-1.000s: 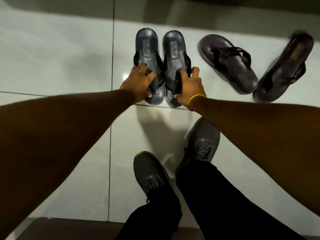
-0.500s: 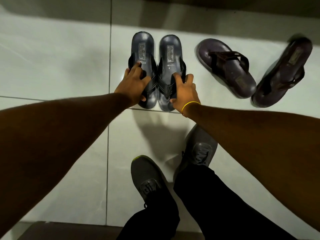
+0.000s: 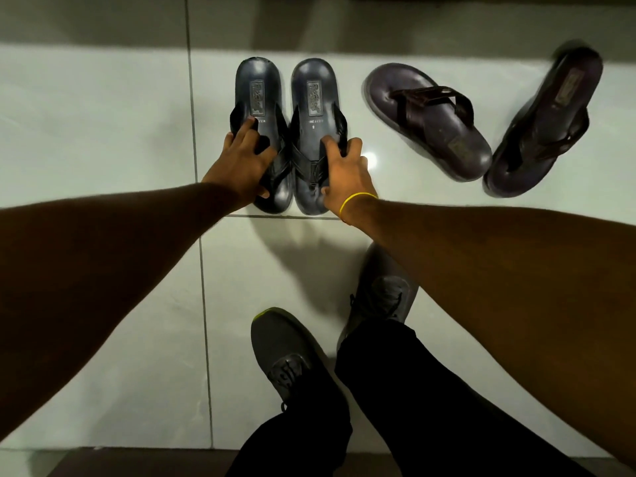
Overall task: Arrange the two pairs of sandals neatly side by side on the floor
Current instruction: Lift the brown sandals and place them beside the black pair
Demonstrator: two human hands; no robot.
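Two black sandals lie side by side on the white tiled floor, heels pointing away from me. My left hand (image 3: 242, 166) grips the strap of the left black sandal (image 3: 258, 84). My right hand (image 3: 346, 173), with a yellow band at the wrist, grips the strap of the right black sandal (image 3: 314, 87). To the right lie two brown sandals, apart and skewed: one brown sandal (image 3: 437, 129) angled with its toe to the upper left, the other brown sandal (image 3: 547, 125) angled with its heel to the upper right. Their near ends almost touch.
My own grey shoes (image 3: 285, 352) and black trouser legs stand on the tiles just below the black pair. A dark shadowed wall base (image 3: 309, 22) runs along the top. Grout lines cross the floor (image 3: 103, 115) left of and under the black pair.
Both hands have stayed on the black pair, sliding slightly along the straps. The black sandals sit a little straighter and closer together; the brown sandals have not moved on the floor.
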